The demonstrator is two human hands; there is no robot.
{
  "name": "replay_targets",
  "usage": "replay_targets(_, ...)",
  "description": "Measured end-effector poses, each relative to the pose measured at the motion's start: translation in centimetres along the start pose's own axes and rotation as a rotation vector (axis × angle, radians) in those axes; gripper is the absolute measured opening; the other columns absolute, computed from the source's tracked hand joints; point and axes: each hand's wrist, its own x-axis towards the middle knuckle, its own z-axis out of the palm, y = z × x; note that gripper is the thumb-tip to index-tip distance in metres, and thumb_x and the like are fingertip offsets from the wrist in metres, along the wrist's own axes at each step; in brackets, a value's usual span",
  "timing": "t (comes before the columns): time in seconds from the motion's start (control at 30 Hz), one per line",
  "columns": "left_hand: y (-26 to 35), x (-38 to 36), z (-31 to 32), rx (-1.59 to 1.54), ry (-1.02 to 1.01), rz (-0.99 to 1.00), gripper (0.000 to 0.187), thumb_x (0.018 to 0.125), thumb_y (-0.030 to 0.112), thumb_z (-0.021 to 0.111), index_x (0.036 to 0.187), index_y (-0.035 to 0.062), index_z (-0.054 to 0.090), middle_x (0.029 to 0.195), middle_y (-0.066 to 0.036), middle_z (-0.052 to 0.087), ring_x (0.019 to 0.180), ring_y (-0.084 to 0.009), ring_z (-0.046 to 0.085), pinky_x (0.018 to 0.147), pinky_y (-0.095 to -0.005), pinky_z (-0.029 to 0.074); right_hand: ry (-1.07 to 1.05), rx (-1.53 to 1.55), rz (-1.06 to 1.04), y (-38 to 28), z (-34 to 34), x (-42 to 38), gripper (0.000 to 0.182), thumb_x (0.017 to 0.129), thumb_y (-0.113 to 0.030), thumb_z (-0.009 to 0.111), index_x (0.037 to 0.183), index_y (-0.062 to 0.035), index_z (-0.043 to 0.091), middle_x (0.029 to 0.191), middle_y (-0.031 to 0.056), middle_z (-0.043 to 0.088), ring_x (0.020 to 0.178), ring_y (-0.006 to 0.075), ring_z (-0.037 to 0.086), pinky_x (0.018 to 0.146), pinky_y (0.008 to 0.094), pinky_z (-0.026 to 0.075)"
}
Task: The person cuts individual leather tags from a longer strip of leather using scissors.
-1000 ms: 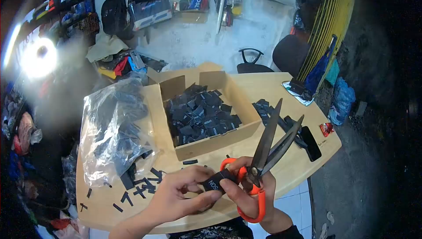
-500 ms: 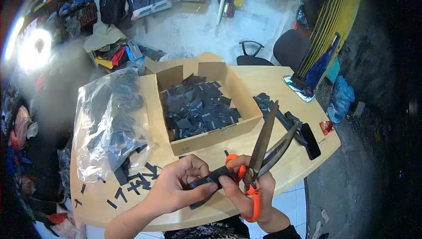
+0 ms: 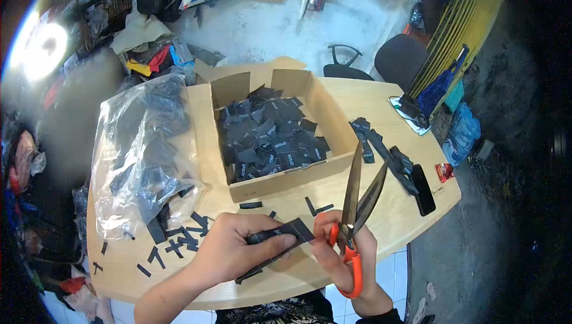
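Observation:
My left hand (image 3: 241, 243) pinches a dark strip of printed fabric labels (image 3: 295, 233) between thumb and fingers, its end sticking out to the right. In my right hand (image 3: 345, 252) are orange-handled scissors (image 3: 364, 196), with the blades parted and pointing up and away. The right fingertips are just off the end of the strip. Beyond the hands stands an open cardboard box (image 3: 292, 180) holding many cut dark label pieces (image 3: 271, 136). Narrow dark offcuts (image 3: 176, 246) lie scattered on the table (image 3: 322, 91) left of my left hand.
A clear plastic bag (image 3: 146, 157) with dark material lies left of the box. To the right are more dark strips (image 3: 381, 148), a black phone (image 3: 423, 190) and a small red packet (image 3: 444, 172). Chairs (image 3: 400, 59) stand behind the table.
My right fingers have come off the strip and moved slightly right with the scissors. The left hand still holds the strip, now turned upward. More offcuts show near the box's front. The view has shifted slightly.

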Motion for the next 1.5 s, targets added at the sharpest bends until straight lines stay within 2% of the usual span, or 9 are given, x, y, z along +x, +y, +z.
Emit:
replay_targets(0.17,-0.1,-0.2,-0.4,-0.088,0.046,-0.01,0.019,0.081,0.022,0.069,0.078,0.0029,0.068,0.06,0.001,0.057,0.051,-0.0039,0.047,0.047,-0.0229,0.037,-0.171,0.083,0.292,-0.5,-1.4,-2.5,0.067,0.074,-0.051,0.07,0.108,0.0034,0.05,0.079,0.0039,0.055,0.071,0.0092,0.05,0.064,0.0238,0.041)
replay_targets(0.23,0.0,-0.3,-0.4,-0.146,0.064,-0.081,0.02,0.08,0.021,0.07,0.075,0.002,0.068,0.06,0.001,0.057,0.053,-0.0032,0.048,0.047,-0.0226,0.037,-0.291,0.014,0.202,-0.1,-1.5,-3.0,0.042,0.08,-0.023,0.069,0.112,-0.0016,0.052,0.086,0.0031,0.058,0.074,0.0095,0.057,0.064,0.0216,0.047)
replay_targets(0.3,-0.4,-0.4,-0.1,-0.192,0.074,-0.04,0.019,0.081,0.018,0.069,0.075,0.0008,0.066,0.059,0.001,0.057,0.051,-0.0029,0.049,0.045,-0.0218,0.037,-0.145,0.094,0.422,-0.7,-0.1,-3.7,0.087,0.064,-0.074,0.061,0.103,0.0036,0.051,0.074,0.0038,0.054,0.068,0.0094,0.049,0.06,0.0233,0.039)
replay_targets(0.33,-0.4,-0.5,-0.1,-0.236,0.061,-0.04,0.018,0.082,0.016,0.069,0.075,0.0,0.065,0.059,0.0,0.058,0.05,-0.0026,0.049,0.044,-0.0211,0.036,-0.207,-0.059,0.097,0.1,-0.4,-3.9,0.039,0.084,-0.036,0.06,0.106,-0.004,0.054,0.074,0.0016,0.053,0.06,0.0111,0.051,0.051,0.0235,0.041)
replay_targets(0.7,-0.1,-1.2,-0.8,-0.401,0.004,-0.064,0.017,0.084,0.013,0.066,0.076,-0.001,0.06,0.06,-0.003,0.061,0.049,-0.0026,0.052,0.042,-0.0181,0.037,-0.381,0.294,0.756,-1.2,0.2,-2.1,0.052,0.075,-0.022,0.071,0.117,-0.0024,0.046,0.078,0.0023,0.048,0.066,0.0109,0.048,0.057,0.0243,0.041)
replay_targets(1.3,-0.3,-1.3,-1.4,-0.388,-0.003,-0.063,0.017,0.082,0.008,0.067,0.075,-0.003,0.057,0.062,-0.007,0.062,0.05,-0.0076,0.056,0.043,-0.0207,0.043,-0.497,-0.133,0.311,-0.4,0.2,-1.9,0.065,0.074,-0.048,0.067,0.113,-0.0001,0.047,0.072,0.0076,0.051,0.062,0.019,0.051,0.056,0.0296,0.042)
replay_targets(1.37,-0.3,-1.3,-1.5,-0.368,-0.004,-0.06,0.017,0.082,0.008,0.067,0.075,-0.003,0.057,0.062,-0.007,0.062,0.05,-0.0077,0.056,0.043,-0.0207,0.043,-0.503,-0.16,0.342,-0.5,0.2,-1.4,0.06,0.075,-0.042,0.067,0.113,0.0003,0.047,0.071,0.0071,0.05,0.061,0.0155,0.051,0.054,0.0271,0.042)
replay_targets(1.43,-0.3,-1.3,-1.6,-0.348,-0.007,-0.057,0.017,0.082,0.009,0.067,0.075,-0.003,0.057,0.062,-0.007,0.062,0.05,-0.0077,0.057,0.043,-0.0206,0.044,-0.22,0.651,1.447,-2.1,0.4,0.5,0.048,0.08,-0.03,0.071,0.112,0.0004,0.051,0.091,0.0055,0.057,0.074,0.0118,0.057,0.066,0.0223,0.048)
replay_targets(1.5,-0.4,-1.3,-1.6,-0.33,-0.014,-0.061,0.017,0.082,0.009,0.067,0.075,-0.0028,0.057,0.063,-0.007,0.062,0.051,-0.0078,0.057,0.044,-0.0206,0.044,-0.357,0.349,0.961,-0.3,0.6,-1.4,0.048,0.079,-0.031,0.068,0.112,0.0003,0.05,0.08,0.0048,0.053,0.067,0.0114,0.053,0.059,0.0226,0.045)
